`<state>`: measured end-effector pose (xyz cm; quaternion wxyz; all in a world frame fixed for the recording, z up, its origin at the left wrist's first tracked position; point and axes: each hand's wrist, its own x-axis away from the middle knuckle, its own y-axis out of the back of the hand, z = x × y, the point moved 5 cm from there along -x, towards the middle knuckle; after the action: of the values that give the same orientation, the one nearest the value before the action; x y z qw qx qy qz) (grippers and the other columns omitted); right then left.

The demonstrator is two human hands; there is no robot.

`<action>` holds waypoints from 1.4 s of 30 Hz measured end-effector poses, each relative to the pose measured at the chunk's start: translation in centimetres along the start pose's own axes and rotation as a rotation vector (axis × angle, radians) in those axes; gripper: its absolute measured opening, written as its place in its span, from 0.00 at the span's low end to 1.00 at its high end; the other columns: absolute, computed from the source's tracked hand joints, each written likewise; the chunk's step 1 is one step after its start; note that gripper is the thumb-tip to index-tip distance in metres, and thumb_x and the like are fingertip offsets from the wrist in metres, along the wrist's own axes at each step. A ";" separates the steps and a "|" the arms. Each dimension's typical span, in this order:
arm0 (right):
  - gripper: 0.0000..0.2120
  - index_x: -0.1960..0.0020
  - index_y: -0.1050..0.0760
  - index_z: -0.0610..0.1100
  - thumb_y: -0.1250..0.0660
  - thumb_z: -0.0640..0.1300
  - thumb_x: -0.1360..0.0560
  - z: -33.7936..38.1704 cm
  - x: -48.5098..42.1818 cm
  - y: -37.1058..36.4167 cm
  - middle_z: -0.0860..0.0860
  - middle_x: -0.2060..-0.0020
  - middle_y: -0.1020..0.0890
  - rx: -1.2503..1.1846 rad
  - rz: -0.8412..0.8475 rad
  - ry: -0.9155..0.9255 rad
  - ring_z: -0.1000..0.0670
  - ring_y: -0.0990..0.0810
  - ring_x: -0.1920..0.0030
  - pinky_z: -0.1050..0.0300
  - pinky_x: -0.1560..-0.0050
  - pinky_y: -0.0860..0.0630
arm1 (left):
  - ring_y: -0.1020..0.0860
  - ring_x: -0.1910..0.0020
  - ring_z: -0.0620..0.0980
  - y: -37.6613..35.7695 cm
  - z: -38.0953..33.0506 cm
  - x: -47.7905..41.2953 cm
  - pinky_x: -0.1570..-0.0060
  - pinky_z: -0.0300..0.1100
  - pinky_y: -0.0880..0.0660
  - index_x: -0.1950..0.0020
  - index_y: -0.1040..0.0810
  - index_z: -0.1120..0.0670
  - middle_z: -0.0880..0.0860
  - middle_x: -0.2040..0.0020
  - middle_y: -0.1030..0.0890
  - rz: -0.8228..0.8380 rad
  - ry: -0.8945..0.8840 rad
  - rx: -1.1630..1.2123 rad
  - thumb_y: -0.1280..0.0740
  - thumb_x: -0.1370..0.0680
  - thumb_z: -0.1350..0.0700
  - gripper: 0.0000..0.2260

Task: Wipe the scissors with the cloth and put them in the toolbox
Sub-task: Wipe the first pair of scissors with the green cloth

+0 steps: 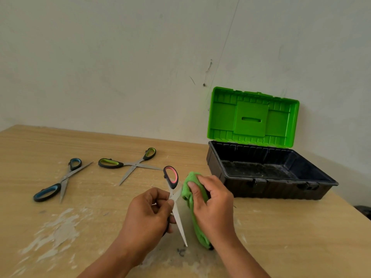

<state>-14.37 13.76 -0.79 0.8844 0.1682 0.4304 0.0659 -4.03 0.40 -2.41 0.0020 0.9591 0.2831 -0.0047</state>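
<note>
My left hand (148,213) grips a pair of red-handled scissors (173,189), spread open above the table, one blade pointing down toward me. My right hand (212,205) holds a green cloth (192,183) wrapped round the other blade, just right of the pivot. A black toolbox (267,173) stands open at the right, its green lid (253,117) leaning against the wall; nothing shows inside it. Green-handled scissors (128,164) and blue-handled scissors (60,180) lie open on the table at the left.
The wooden table (281,237) carries white scuffed patches at the front left and near my arms. A pale wall rises right behind the table and the toolbox. The table's right edge runs just past the toolbox.
</note>
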 end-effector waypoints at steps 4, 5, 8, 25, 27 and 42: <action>0.06 0.46 0.15 0.44 0.27 0.43 0.23 1.0 1.2 -0.8 0.53 0.58 0.19 -0.029 0.147 0.024 0.56 0.20 0.58 0.66 0.60 0.23 | 0.21 0.73 0.48 0.2 -0.1 0.0 0.73 0.41 0.23 0.53 0.21 0.61 0.59 0.67 0.21 -0.014 -0.020 -0.017 0.33 0.22 0.66 0.02; 0.06 0.47 0.15 0.45 0.26 0.43 0.23 0.8 0.9 -0.8 0.54 0.58 0.18 -0.031 0.135 -0.009 0.57 0.19 0.57 0.66 0.59 0.22 | 0.20 0.73 0.49 0.2 0.0 -0.1 0.72 0.41 0.23 0.53 0.21 0.61 0.60 0.66 0.21 -0.017 -0.022 -0.026 0.33 0.21 0.66 0.02; 0.06 0.49 0.19 0.57 0.29 0.46 0.22 -0.5 -0.1 -0.1 0.59 0.57 0.16 -0.038 0.029 -0.205 0.61 0.18 0.54 0.70 0.55 0.22 | 0.19 0.69 0.53 0.0 0.3 -0.4 0.70 0.42 0.22 0.53 0.20 0.60 0.63 0.64 0.19 -0.017 -0.031 -0.046 0.33 0.21 0.65 0.02; 0.11 0.50 0.25 0.50 0.23 0.48 0.26 0.1 1.9 -1.5 0.48 0.58 0.13 -0.435 0.041 -0.642 0.47 0.13 0.57 0.41 0.52 0.16 | 0.19 0.74 0.46 -0.9 -0.8 0.6 0.75 0.36 0.24 0.56 0.21 0.60 0.51 0.73 0.19 0.031 -0.090 -0.105 0.33 0.22 0.66 0.04; 0.11 0.51 0.25 0.51 0.23 0.48 0.26 -0.2 1.7 -1.2 0.47 0.59 0.13 -0.444 0.019 -0.661 0.45 0.13 0.57 0.40 0.53 0.15 | 0.19 0.74 0.45 -1.1 -1.0 0.8 0.76 0.35 0.25 0.56 0.22 0.60 0.49 0.73 0.19 0.055 -0.089 -0.110 0.33 0.22 0.66 0.04; 0.08 0.43 0.22 0.55 0.30 0.46 0.21 -0.7 -0.1 1.7 0.56 0.53 0.16 -0.209 -0.083 -0.282 0.57 0.17 0.52 0.63 0.54 0.20 | 0.23 0.75 0.50 0.8 0.7 -1.1 0.72 0.43 0.24 0.53 0.20 0.62 0.65 0.66 0.21 -0.079 0.082 0.047 0.33 0.20 0.64 0.04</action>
<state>-14.96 15.47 -0.53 0.9506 0.0648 0.2995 0.0495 -4.52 -0.93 -3.09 -0.0324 0.9462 0.3207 0.0280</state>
